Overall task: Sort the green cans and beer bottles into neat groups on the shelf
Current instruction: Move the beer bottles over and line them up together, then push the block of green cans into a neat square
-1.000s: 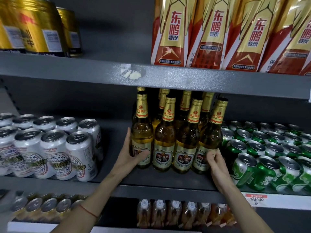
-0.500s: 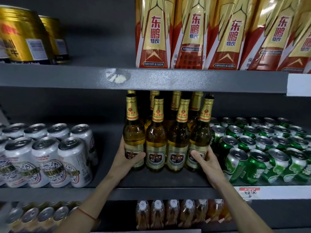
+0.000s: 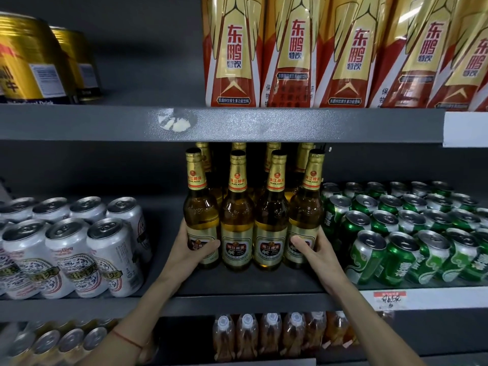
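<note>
Head view: the amber glass beer bottles with gold foil necks (image 3: 253, 223) stand upright in a tight block at the middle of the grey metal shelf (image 3: 237, 286), front row of four near the front edge, more rows behind. The left hand (image 3: 188, 253) wraps the label of the leftmost front bottle, thumb across its face. The right hand (image 3: 315, 253) grips the rightmost front bottle likewise, thumb on the label. Together the hands bracket the front row.

The green aluminium cans (image 3: 412, 233) fill the right part of the same shelf, just beside the bottles; those along the front edge lean.

Handling, as judged: full glass bottles are heavy, rigid, smooth and breakable, and top-heavy when pushed high. Hold low on the body at the paper label, where friction is better. Slide the block as a unit; do not tilt it. The cans are light, thin-walled and dent easily; grasp around the mid-wall.

White printed cans (image 3: 71, 249) occupy the left end.
</note>
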`<state>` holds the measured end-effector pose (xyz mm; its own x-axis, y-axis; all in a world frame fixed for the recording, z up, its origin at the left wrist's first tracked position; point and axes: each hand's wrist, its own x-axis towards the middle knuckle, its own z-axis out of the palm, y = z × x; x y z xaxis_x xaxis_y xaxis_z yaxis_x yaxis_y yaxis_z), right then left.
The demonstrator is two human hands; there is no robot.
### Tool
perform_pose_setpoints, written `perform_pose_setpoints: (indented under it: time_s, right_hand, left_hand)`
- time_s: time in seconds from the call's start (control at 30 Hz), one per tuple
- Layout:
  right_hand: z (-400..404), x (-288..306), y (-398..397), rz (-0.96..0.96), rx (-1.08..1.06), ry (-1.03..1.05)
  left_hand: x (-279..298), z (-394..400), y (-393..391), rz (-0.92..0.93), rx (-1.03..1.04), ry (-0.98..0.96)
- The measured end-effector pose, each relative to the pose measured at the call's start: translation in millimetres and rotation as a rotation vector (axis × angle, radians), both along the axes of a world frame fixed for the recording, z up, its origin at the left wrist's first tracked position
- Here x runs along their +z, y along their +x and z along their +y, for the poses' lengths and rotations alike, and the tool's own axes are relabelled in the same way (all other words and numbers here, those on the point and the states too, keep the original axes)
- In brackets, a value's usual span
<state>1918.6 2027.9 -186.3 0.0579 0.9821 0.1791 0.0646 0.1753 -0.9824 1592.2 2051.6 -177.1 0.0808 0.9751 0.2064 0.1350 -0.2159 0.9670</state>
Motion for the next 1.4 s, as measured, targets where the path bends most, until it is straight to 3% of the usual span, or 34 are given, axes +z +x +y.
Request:
perform_pose_setpoints:
  time_s: [0.77,0.97,1.1,1.4]
  right_hand:
    - [-11.6,5.6,-11.6,-0.023,-0.029,0.027]
    - [-45.1,23.8,-15.8,-0.070,-0.085,0.028]
    - [-81.3,34.5,-12.6,-0.088,-0.094,0.013]
    - [-149.1,49.6,67.5,-0.173,-0.031,0.076]
  left_hand:
    - [5.3,-15.7,-11.6,-0.066,-0.046,-0.015]
    - [3.8,-38.0,-10.9,-0.140,0.136,0.021]
    - [7.5,-57.9,5.7,-0.191,0.317,0.220]
    - [33.9,-93.4,105.3,-0.073,0.020,0.265]
